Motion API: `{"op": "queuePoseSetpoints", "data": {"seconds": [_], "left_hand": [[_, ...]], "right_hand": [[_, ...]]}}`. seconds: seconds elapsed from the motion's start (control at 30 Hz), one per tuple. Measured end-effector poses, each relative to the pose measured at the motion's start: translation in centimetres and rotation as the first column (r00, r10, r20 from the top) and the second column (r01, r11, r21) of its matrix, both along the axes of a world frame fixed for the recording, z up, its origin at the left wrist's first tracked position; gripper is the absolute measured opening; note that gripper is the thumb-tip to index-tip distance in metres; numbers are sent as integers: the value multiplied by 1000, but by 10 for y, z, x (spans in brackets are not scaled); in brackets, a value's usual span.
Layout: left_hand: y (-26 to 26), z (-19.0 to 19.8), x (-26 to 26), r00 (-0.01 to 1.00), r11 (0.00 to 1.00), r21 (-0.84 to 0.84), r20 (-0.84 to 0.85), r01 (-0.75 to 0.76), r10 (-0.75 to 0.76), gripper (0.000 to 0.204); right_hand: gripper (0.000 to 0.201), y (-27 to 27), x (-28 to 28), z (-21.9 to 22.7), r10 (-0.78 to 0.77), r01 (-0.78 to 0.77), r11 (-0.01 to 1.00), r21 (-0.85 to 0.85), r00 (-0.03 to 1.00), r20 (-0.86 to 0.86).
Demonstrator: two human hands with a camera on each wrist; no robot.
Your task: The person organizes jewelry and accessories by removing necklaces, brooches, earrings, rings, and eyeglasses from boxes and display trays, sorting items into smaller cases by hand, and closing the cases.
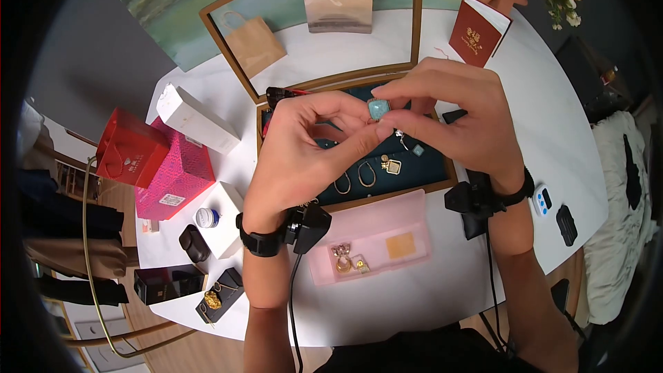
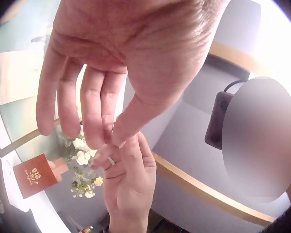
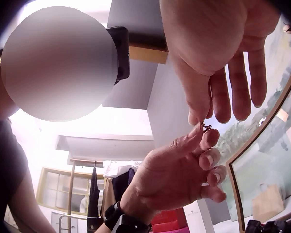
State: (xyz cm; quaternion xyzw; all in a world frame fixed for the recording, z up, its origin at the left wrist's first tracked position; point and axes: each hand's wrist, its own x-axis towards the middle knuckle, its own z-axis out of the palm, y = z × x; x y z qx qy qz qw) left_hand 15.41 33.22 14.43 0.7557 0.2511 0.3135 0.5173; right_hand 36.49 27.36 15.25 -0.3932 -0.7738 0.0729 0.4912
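Observation:
Both hands meet over an open wooden jewelry case [image 1: 414,189] with a dark green lining. A small jewelry piece with a square turquoise stone [image 1: 378,109] is pinched between them. My left hand [image 1: 297,148] holds its left side with thumb and index finger. From the right, my right hand [image 1: 459,110] grips it with thumb and fingertips. A thin dark metal loop [image 3: 207,127] of the piece shows between the fingertips in the right wrist view. Inside the case lie hoop earrings, a gold square pendant [image 1: 394,166] and a smaller turquoise piece [image 1: 418,150].
A pink tray [image 1: 407,211] with several jewelry pieces lies in front of the case. The glass lid [image 1: 418,14] stands raised behind. Left are a red bag [image 1: 131,148], a pink box [image 1: 176,186] and white boxes. A red book [image 1: 476,31] stands at back right.

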Motion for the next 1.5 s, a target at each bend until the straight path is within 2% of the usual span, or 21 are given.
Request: {"op": "queuePoseSetpoints", "data": {"seconds": [0.03, 0.17, 0.33, 0.43, 0.53, 0.63, 0.77, 0.93, 1.07, 1.13, 1.17, 1.2, 1.23, 1.27, 1.33, 1.47, 1.5], "left_hand": [[-1, 1, 1, 1000, 999, 34, -14, -15, 15, 8], [-8, 3, 5, 999, 1000, 1, -31, -31, 31, 11], [-7, 2, 5, 998, 997, -64, 47, 47, -44, 23], [0, 1, 0, 989, 991, -14, 72, 130, -129, 31], [0, -1, 0, 985, 988, -48, 103, 144, -139, 37], [-2, -5, 4, 976, 989, -67, 183, 129, -115, 37], [-2, -5, 5, 973, 988, -62, 191, 141, -127, 38], [2, -5, 2, 936, 932, -193, 237, 308, -261, 39], [-3, -6, 6, 940, 935, -220, 265, 277, -217, 38], [-7, -4, 10, 964, 995, -52, 259, 83, -67, 24], [-8, -3, 11, 963, 995, -53, 260, 83, -66, 24], [-10, -2, 12, 979, 990, 133, 201, -44, 17, 15], [-12, 0, 13, 981, 934, 321, 158, -156, 110, 8], [-13, 1, 13, 981, 934, 322, 158, -156, 109, 8], [-16, 3, 14, 969, 843, 479, 165, -244, 186, 9], [-18, 4, 14, 962, 828, 492, 167, -269, 214, 8], [-18, 5, 12, 974, 811, 538, 129, -228, 188, 9]], "right_hand": [[20, 0, 0, 0, -11, 10, 1000, -13, 1000, -24], [19, 3, 1, -4, -35, 34, 999, -27, 998, -57], [22, 2, 0, -2, -33, 34, 999, 6, 999, -34], [25, 1, -3, -3, -41, 42, 999, 9, 997, -58], [28, 2, -1, -4, -36, 37, 999, 18, 997, -69], [29, 1, 0, -2, -26, 28, 999, 34, 998, -60], [28, 2, 1, -3, -20, 24, 997, 67, 998, -60], [26, 2, -1, -2, -3, 8, 997, 73, 998, -64], [27, 2, -1, -4, -9, 15, 997, 77, 997, -77], [26, 2, 1, -4, -14, 20, 997, 76, 997, -71], [26, 2, 2, -3, -22, 28, 997, 79, 997, -67], [26, 1, 2, -2, -23, 28, 997, 79, 997, -67], [24, 0, 3, -1, -33, 38, 996, 75, 997, -66], [23, 0, 3, 0, -43, 47, 996, 72, 997, -64], [21, 2, 1, -3, -35, 40, 997, 67, 996, -83], [17, 2, 1, -3, -30, 34, 998, 47, 996, -85], [17, 2, 2, -3, -30, 34, 998, 46, 996, -85]]}}
